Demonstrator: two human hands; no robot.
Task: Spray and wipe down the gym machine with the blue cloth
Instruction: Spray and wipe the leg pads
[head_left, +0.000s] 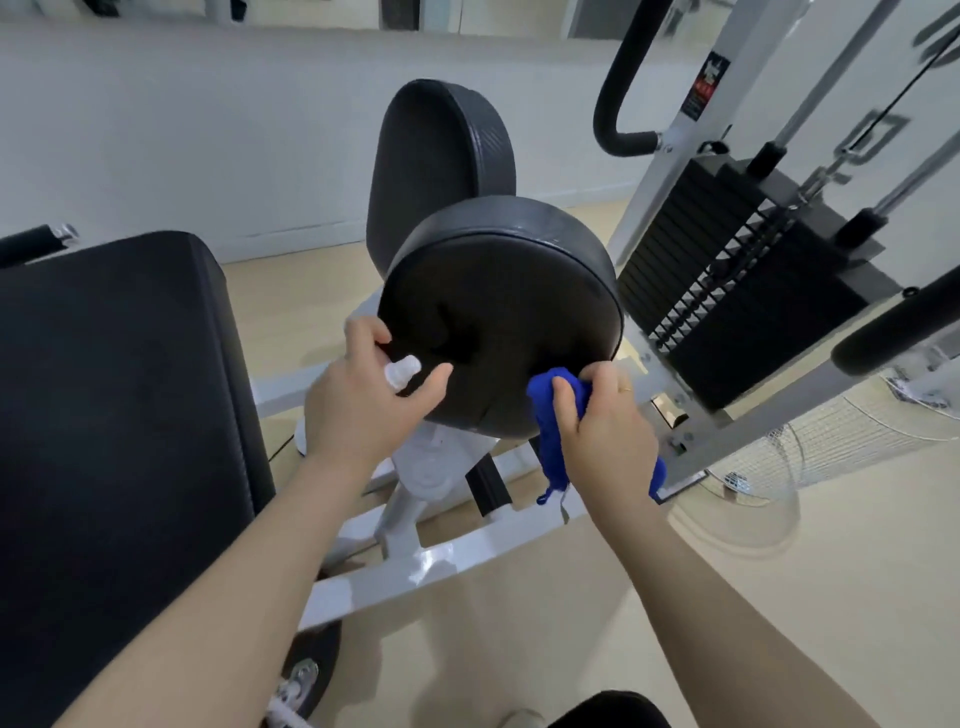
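Observation:
The gym machine's round black seat pad (498, 301) faces me at the centre, with its black backrest (436, 156) behind it. My left hand (363, 405) grips a small white spray bottle, whose nozzle (401, 371) pokes out between thumb and fingers and points at the seat's near-left edge. My right hand (608, 431) grips the bunched blue cloth (550, 426) against the seat's near-right rim. Part of the cloth hangs below my right hand.
A large black padded bench (119, 415) fills the left side. The white frame (441, 561) runs under the seat. A black weight stack (727, 291) with cables stands to the right, a padded roller bar (893, 327) juts in at far right, and a white fan (810, 447) lies on the beige floor.

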